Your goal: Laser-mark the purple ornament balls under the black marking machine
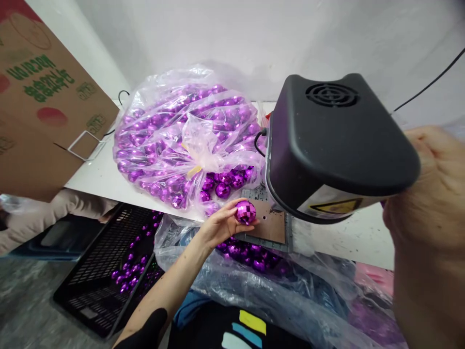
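Shirt [201,315] in black at the bottom edge, with yellow, blue and pale stripes [253,323]. Close by on the right, right hand [428,194] partly behind a black machine housing [327,140] with a round vent [332,94] on top and a yellow warning label [334,205] on the side; fingers mostly hidden, impossible to tell whether together or apart. Clear plastic sheeting [232,276] along the near table edge, a cluster of purple balls [259,264] within. Left hand [218,228] reaching forward, thumb and fingers closed on a faceted purple ball [246,212], just beside a flat metal plate [274,228] near the housing. Lower left, a black crate [85,274] with more purple balls inside. Farther off, on the white table [334,240], a bulging, tied plastic bag [156,126] full of purple balls. To the left, a tilted cardboard box [32,160] with green lettering. Behind everything, a pale wall [247,39].
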`<state>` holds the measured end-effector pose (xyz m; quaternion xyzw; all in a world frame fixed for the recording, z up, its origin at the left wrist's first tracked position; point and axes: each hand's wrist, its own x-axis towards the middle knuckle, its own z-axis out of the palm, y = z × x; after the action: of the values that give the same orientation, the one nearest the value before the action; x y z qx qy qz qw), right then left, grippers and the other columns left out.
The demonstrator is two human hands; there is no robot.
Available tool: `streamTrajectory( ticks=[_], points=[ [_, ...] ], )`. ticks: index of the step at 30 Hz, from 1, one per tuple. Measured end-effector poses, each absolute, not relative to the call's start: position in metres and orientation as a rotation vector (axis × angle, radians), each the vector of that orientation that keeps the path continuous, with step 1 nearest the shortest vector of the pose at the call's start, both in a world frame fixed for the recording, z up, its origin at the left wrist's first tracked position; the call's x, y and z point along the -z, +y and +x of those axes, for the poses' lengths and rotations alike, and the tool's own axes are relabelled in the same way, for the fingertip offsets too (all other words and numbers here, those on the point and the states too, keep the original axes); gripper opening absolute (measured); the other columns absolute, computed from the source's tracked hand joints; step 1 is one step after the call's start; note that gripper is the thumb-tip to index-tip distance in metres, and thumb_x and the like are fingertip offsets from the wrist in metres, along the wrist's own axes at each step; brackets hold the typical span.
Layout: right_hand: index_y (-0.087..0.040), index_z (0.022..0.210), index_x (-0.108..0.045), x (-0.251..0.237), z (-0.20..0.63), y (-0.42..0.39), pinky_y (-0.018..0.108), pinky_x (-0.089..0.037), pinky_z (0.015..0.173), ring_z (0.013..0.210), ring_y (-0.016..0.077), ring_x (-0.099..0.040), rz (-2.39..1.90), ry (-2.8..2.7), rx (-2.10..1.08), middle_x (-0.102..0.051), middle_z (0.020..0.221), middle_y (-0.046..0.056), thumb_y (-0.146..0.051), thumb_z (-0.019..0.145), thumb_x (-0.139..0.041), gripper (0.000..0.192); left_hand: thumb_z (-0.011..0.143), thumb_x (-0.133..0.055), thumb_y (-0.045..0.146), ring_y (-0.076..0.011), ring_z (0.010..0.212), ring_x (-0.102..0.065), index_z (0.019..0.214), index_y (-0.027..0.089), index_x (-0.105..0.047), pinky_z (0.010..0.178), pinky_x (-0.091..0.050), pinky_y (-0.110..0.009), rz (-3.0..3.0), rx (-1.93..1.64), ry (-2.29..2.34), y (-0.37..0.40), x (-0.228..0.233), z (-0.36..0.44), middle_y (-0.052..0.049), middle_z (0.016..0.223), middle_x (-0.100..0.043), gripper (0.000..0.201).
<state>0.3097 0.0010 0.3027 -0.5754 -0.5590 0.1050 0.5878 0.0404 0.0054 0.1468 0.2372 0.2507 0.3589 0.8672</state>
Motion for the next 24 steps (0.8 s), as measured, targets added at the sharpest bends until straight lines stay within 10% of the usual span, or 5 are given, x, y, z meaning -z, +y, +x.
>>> streamTrajectory(
  ticks=[24],
  points=[
    [-0.014,0.078,-0.065,-0.299,0.310,0.005,0.014,-0.024,0.048,0.056,-0.0001,-0.035,-1.237,-1.321,-0.228,-0.040,0.059,-0.002,-0.057,0.087,-0.062,0.044,0.089,-0.071,0.040,-0.0276,0.116,-0.059,0.132,0.023,-0.059,0.104,-0.043,-0.044,1.801,-0.911,1.058,0.006,-0.100,0.081,-0.010,0.125,-0.066,0.048]
  ],
)
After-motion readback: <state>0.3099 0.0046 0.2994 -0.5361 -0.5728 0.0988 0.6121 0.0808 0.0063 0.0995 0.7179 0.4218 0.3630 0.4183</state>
